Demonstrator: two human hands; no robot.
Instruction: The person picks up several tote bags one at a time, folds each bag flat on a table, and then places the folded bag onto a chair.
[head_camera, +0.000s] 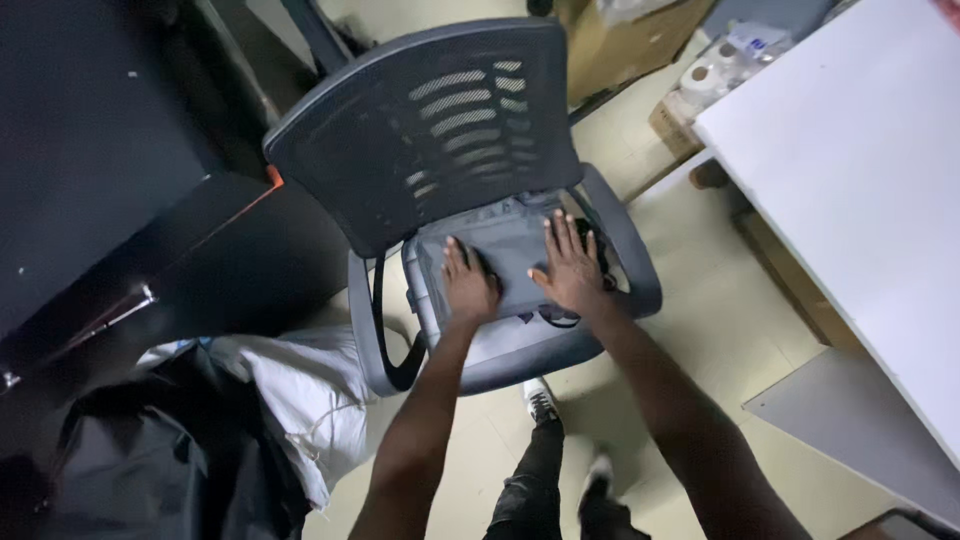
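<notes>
One gray bag (505, 250) lies flat on the seat of one gray office chair (440, 130). Two hands press on the bag: the left hand (468, 285) and right hand (570, 268), fingers spread, gripping nothing. One white table (850, 170) stands right. The floor (720, 330) is pale.

Office: mesh swivel chair (440, 130); white desk (860, 170)

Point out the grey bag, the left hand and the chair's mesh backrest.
grey bag (512, 245), head view, bare top panel between the hands.
left hand (468, 283), head view, back of hand.
mesh backrest (400, 140), head view, middle of mesh.
</notes>
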